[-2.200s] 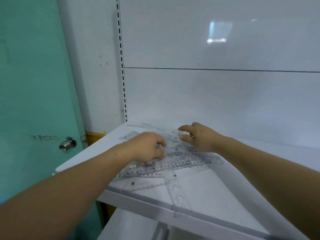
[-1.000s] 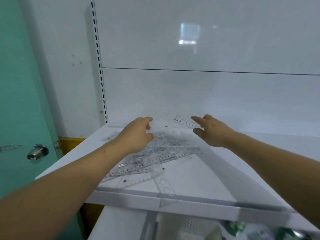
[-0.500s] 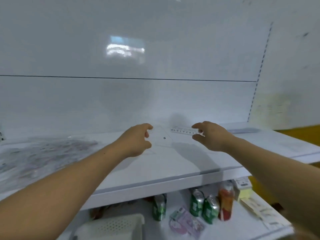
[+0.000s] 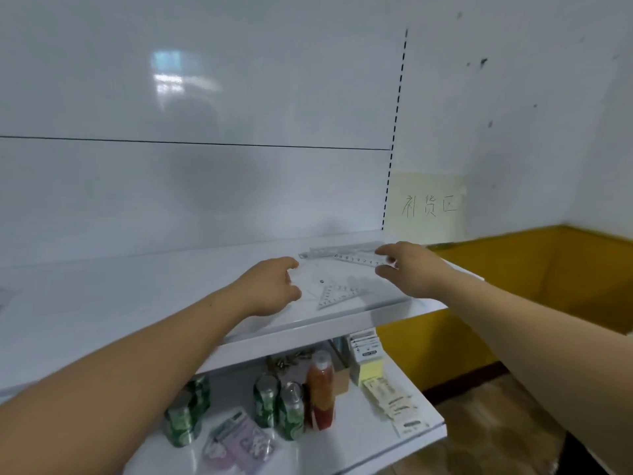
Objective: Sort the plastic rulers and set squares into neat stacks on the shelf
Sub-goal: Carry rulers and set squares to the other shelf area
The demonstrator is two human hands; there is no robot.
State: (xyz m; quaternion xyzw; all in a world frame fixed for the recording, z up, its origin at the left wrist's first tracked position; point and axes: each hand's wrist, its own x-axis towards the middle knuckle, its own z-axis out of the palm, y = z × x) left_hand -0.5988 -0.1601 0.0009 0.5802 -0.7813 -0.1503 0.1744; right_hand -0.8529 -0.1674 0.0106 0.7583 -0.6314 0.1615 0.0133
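Observation:
My left hand pinches a large clear set square, faint against the white shelf, just above its right end. My right hand grips one end of a clear ruler that points left, low over the shelf's back right corner. Several clear rulers lie stacked along the back edge just behind it. A smaller set square lies flat near the front edge between my hands. The mixed pile at the shelf's left end is out of frame.
The lower shelf holds green cans, a red sauce bottle, a purple packet and small boxes. A yellow wall panel stands to the right. A paper sign hangs on the wall.
My view and both hands have swung from the mixed pile at the left end to the shelf's right end, carrying the set square and the ruler down near the stacks there.

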